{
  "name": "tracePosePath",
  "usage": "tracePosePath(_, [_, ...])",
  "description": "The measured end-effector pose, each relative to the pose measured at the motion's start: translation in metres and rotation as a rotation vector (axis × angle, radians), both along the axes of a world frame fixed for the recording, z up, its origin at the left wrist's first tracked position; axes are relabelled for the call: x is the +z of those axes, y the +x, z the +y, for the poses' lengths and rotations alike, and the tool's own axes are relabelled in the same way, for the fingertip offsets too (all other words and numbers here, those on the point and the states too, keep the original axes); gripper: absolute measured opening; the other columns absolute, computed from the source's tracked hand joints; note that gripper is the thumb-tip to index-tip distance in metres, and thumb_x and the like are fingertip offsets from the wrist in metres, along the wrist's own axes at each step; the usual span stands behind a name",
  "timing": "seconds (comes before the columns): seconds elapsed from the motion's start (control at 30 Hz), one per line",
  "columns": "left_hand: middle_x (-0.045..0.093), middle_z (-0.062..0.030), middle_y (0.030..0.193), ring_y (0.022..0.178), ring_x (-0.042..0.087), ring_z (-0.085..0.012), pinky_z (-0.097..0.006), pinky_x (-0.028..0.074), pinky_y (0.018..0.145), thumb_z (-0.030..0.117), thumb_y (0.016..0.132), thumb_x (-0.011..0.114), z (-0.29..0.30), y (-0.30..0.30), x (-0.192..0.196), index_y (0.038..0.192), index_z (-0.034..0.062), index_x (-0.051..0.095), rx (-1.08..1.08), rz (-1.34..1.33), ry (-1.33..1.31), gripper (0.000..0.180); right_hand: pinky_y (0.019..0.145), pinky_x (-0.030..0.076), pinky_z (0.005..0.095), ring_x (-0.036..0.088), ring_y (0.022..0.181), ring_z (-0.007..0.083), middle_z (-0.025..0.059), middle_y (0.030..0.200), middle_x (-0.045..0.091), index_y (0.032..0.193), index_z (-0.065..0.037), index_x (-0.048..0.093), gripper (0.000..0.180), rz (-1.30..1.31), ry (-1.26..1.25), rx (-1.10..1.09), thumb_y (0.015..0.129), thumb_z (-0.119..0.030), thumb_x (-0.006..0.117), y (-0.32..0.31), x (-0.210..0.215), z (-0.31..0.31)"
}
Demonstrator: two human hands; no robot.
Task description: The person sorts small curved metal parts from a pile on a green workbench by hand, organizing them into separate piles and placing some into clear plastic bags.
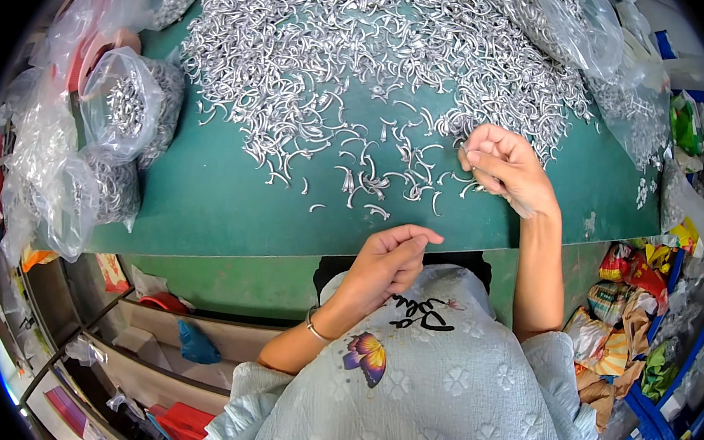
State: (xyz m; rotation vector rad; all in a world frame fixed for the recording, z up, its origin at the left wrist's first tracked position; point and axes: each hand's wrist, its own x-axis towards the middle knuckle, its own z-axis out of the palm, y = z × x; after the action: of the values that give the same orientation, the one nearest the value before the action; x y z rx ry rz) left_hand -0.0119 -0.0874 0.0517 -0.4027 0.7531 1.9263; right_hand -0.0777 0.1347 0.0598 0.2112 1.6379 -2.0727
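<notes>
Small curved silver metal pieces [297, 75] lie in a broad heap over the far part of a green tabletop [228, 218], with some scattered singly toward me. At the heap's near right edge, my right hand [506, 168] is closed in a pinch, thumb against fingers. Whatever is at its fingertips is too small to tell from the pieces behind. My left hand [388, 266], a bracelet on its wrist, is held at the table's front edge, close to my body. Its fingers are curled, the thumb pressed to the index finger; what they hold, if anything, is hidden.
Clear plastic bags [125, 111] of metal pieces stand along the table's left side. Another large clear bag [638, 110] with pieces lies at the right. Colourful packages [608, 323] sit on a blue-framed rack to the right. Below left is a shelf [193, 348] with a blue bag.
</notes>
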Motion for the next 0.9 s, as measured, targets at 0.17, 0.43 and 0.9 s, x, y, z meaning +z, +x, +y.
tracePosePath(0.17, [0.027,0.0076,0.058,0.046,0.022,-0.0021,-0.018,0.017,0.038,0.016,0.095,0.046,0.000,0.002,-0.003,0.103,-0.0002,0.054,-0.014,0.009,0.002,0.020,0.048,0.035,0.0231,0.045,0.053,0.0120,0.0038,0.078,0.052,0.098,-0.001,0.056,0.014,0.567,0.673,-0.005,0.084,0.000,0.055,-0.001,-0.007,-0.031])
tracePosePath(0.43, [0.027,0.0076,0.058,0.046,0.022,-0.0021,-0.018,0.017,0.038,0.016,0.095,0.046,-0.002,0.003,-0.004,0.103,0.0002,0.054,-0.007,0.014,0.003,0.020,0.062,0.045,0.0432,0.057,0.075,0.0367,0.0144,0.086,0.052,0.090,-0.001,0.052,0.009,0.661,0.981,-0.007,0.081,-0.003,0.055,-0.003,-0.011,-0.031])
tracePosePath(0.9, [0.027,0.0075,0.058,0.046,0.022,-0.0022,-0.018,0.018,0.038,0.017,0.095,0.046,-0.003,0.004,-0.004,0.103,0.0006,0.054,-0.002,0.014,0.006,0.020,0.054,0.044,0.0397,0.058,0.066,0.0329,0.0096,0.088,0.058,0.094,-0.005,0.051,0.013,0.763,1.180,0.238,0.083,-0.007,0.056,0.002,-0.009,-0.034])
